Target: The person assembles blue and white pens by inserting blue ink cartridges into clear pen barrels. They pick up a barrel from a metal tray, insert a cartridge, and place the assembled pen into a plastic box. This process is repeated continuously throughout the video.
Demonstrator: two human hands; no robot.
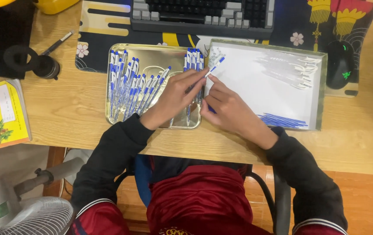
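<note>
Hands: left hand [175,98] and right hand [225,106] meet above the gold tray's [151,54] right edge, fingers pinching one blue-and-white pen [212,68]. Pen looks light, stiff, smooth; best gripped mid-barrel. Left in tray: pen rows [127,89]. Right of tray: white tray [264,82] holding clear barrels [288,69], blue refills [282,120]. Beyond: keyboard [204,15].

pens: white-and-blue plastic pens [127,89], white barrels, blue clips
left tray: shiny gold metal tray [151,54]
right tray: white-floored rectangular tray [260,82] with olive-green rim
desk: light wooden desk [69,109]
mat: dark navy desk mat [103,30] with cream bands and pink flowers
sleeves: black, white-striped cuffs
</note>
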